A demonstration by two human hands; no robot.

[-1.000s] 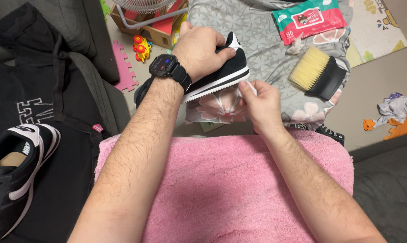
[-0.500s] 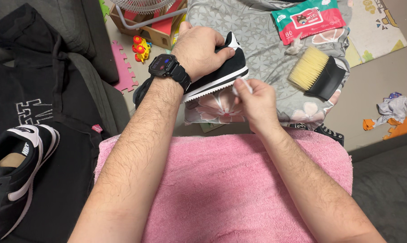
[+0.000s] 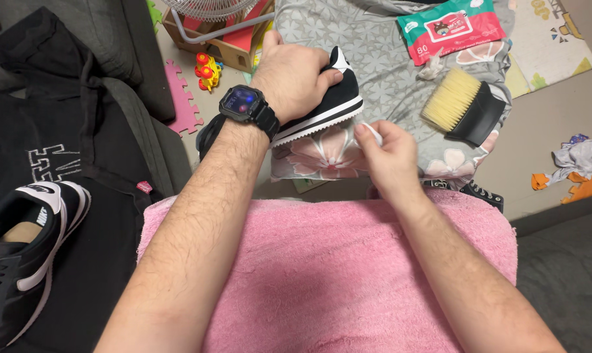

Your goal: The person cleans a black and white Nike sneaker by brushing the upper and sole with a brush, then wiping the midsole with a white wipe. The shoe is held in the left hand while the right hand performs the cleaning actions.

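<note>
Left hand grips suede shoe with ridged sole.

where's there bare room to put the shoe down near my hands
The pink towel between the forearms is bare. So is the grey floral cloth between the black shoe and the brush. It is crowded around the left hand and the right hand pinching a white wipe.

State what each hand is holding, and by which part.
The left hand grips the black shoe over its upper, near the toe. The right hand pinches a small white wipe between its fingertips, by the sole's edge.
</note>
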